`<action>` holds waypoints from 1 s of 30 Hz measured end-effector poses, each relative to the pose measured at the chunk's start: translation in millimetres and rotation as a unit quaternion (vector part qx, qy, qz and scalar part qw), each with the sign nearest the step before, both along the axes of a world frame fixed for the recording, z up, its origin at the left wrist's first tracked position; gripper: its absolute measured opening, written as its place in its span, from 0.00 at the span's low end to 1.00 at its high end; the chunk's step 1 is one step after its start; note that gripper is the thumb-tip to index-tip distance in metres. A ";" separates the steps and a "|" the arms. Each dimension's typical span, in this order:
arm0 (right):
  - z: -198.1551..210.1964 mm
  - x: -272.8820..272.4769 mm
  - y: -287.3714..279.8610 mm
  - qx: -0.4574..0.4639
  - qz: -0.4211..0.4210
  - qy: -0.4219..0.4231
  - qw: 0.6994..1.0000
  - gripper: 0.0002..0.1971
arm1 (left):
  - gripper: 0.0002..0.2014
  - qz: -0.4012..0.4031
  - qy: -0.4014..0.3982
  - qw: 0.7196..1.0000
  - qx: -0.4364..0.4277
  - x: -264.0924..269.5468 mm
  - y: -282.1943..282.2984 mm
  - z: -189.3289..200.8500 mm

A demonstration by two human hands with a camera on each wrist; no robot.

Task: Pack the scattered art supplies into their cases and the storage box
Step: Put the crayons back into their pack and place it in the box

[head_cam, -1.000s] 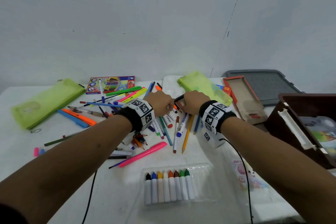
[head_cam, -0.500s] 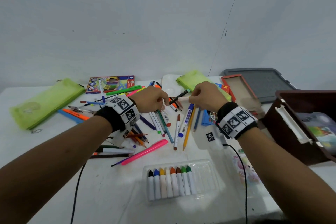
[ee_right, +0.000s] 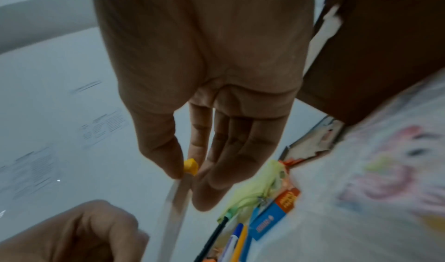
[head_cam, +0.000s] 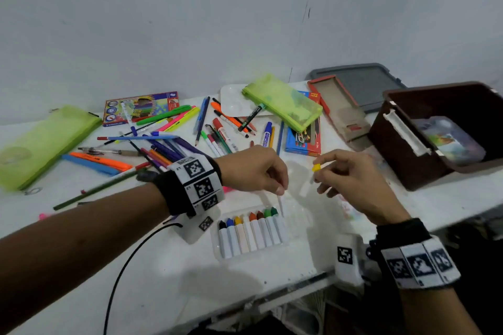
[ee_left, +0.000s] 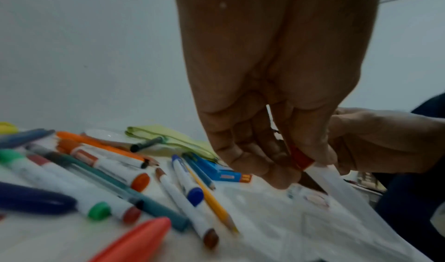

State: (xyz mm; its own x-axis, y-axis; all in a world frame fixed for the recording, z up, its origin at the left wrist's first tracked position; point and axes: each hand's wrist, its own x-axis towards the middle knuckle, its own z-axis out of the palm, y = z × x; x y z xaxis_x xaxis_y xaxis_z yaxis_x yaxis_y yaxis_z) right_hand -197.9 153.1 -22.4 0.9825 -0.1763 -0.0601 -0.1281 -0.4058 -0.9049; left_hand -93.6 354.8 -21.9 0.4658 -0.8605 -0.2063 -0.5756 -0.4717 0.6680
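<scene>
My left hand (head_cam: 280,191) hovers just above the clear crayon tray (head_cam: 295,221) and pinches a red-tipped white crayon (ee_left: 301,159) that hangs down towards the tray's bare right part. To its right, my right hand (head_cam: 317,174) pinches a yellow-tipped white crayon (ee_right: 190,167) between thumb and forefinger, its other fingers loosely extended. Several crayons (head_cam: 250,231) lie side by side in the tray's left part. The brown storage box (head_cam: 402,149) stands open at the right, with a clear case inside it.
Loose markers, pens and pencils (head_cam: 174,144) cover the table behind my hands. Two green pouches (head_cam: 283,102) (head_cam: 40,144), a coloured-pencil box (head_cam: 141,107), a blue box (head_cam: 302,141), a cardboard tray (head_cam: 340,109) and a grey lid (head_cam: 362,84) lie beyond. The table's front edge is close.
Both hands have drawn back from the marker pile towards me, each carrying a crayon. They now hang over the crayon tray, the right hand further right.
</scene>
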 end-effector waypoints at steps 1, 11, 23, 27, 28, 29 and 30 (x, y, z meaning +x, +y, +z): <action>-5.3 -7.9 -1.1 0.002 -0.002 0.010 1.000 0.06 | 0.06 -0.010 0.000 1.000 0.009 -4.2 -5.8 -3.2; -42.4 -33.8 -0.9 0.048 -0.017 0.040 0.998 0.03 | 0.08 -0.026 -0.013 0.994 0.105 -21.0 -29.5 -20.9; -51.3 -26.1 1.6 -0.034 0.006 0.035 0.999 0.01 | 0.13 0.004 -0.053 0.991 0.124 -24.4 -32.4 -26.1; -49.1 -25.2 14.9 -0.121 0.048 0.036 0.991 0.03 | 0.14 0.013 -0.057 0.992 0.115 -23.5 -30.0 -27.4; -49.2 -24.7 17.5 -0.145 0.053 0.036 0.987 0.04 | 0.14 0.013 -0.058 0.992 0.114 -23.5 -29.8 -27.3; -49.5 -24.1 19.0 -0.164 0.053 0.035 0.984 0.06 | 0.14 0.013 -0.059 0.992 0.114 -23.7 -29.7 -27.1; -49.4 -23.4 19.7 -0.175 0.050 0.035 0.983 0.07 | 0.14 0.012 -0.059 0.992 0.114 -24.0 -29.5 -26.8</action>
